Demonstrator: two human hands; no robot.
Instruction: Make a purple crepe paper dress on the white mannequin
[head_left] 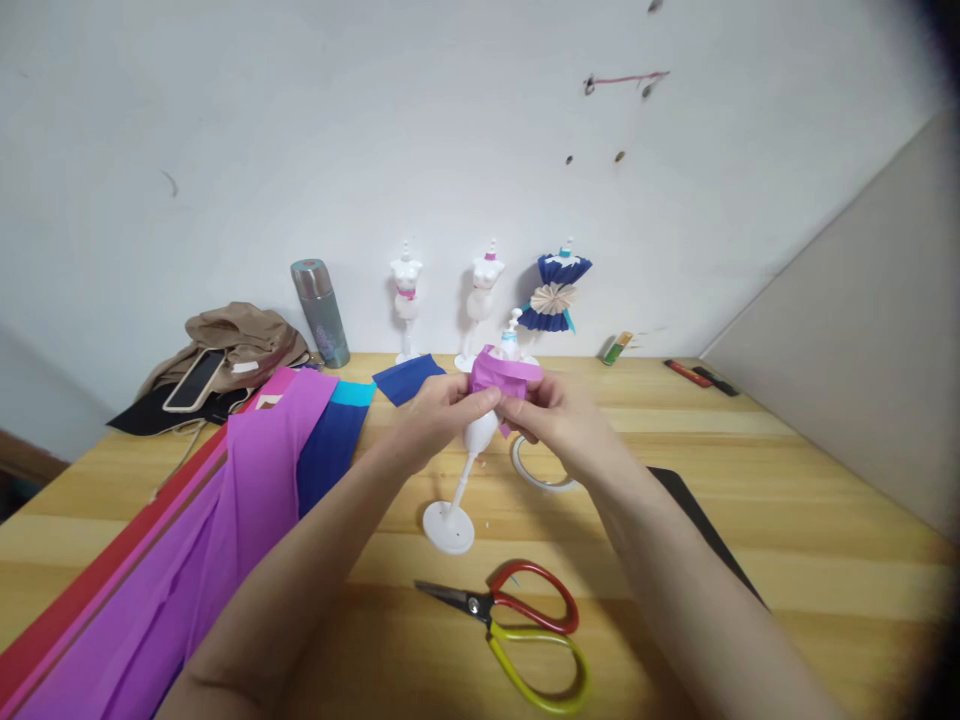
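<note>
A small white dress form (481,432) leans to the right between my hands, its round base at the lower left. Purple crepe paper (501,376) is wrapped around its bust. My left hand (450,402) pinches the paper at the left side, thumb on the front. On the right side my right hand (546,410) pinches the same paper, with the thumb tips close together at the front. The fingers behind the form are partly hidden. Scissors (480,606) with one red and one yellow-green handle lie in front of the form. Behind my right hand is a roll of white tape (546,484).
Three more dress forms stand by the wall, one in a blue pleated paper dress (549,318). Purple paper (262,450), a blue piece (405,378), a flask (321,312), a phone (195,381) and brown cloth (232,340) lie leftward. A black flat object (694,515) is at right.
</note>
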